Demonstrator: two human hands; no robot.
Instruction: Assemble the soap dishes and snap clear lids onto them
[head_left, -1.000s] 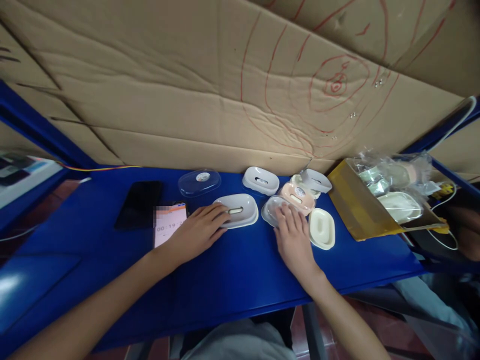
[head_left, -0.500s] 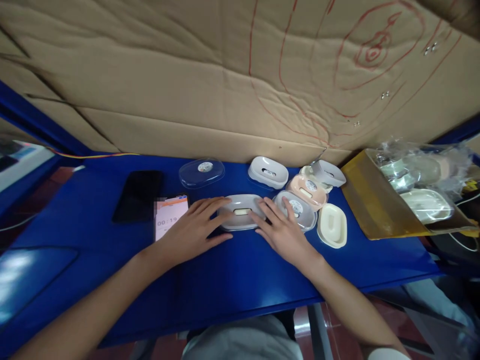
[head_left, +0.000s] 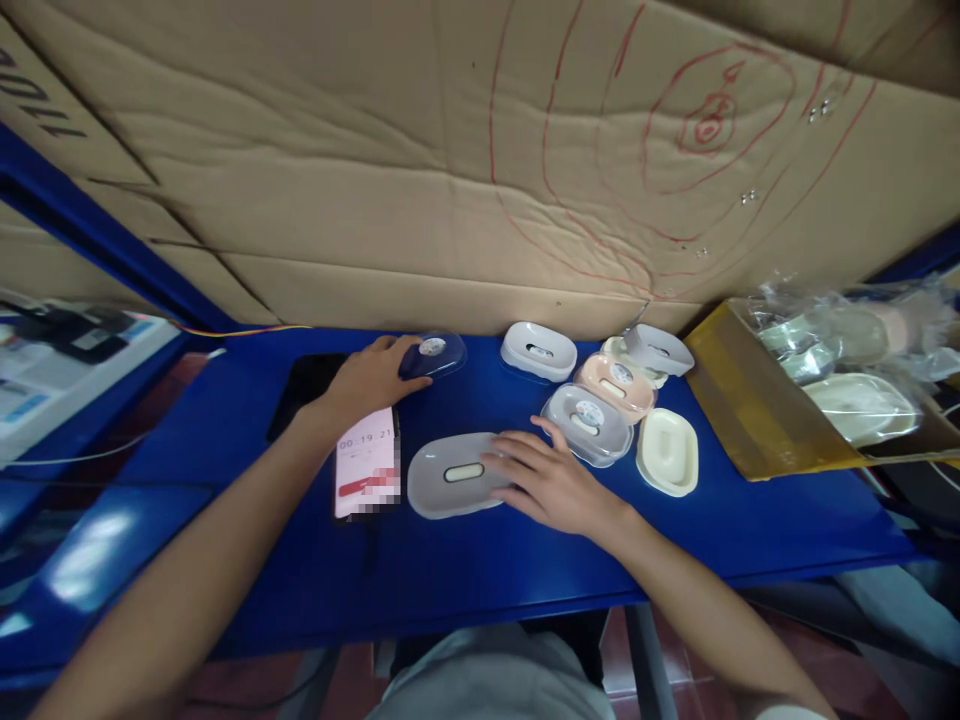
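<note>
While the left hand has left the grey tray and now rests with curled fingers on the clear lid at the table's back, the right hand lies flat and open on the grey soap tray. That tray lies long axis left to right beside the phone, nearer the blue table's front edge than before. Bare blue surface lies in front of it, and the other dishes crowd to the right.

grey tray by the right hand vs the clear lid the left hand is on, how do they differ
The grey tray is opaque with a slot in its middle; the clear lid is see-through with a round sticker on top. The grey tray lies near the table's front edge under the right hand; the clear lid sits further back, under the left hand. Both are oval.
</note>
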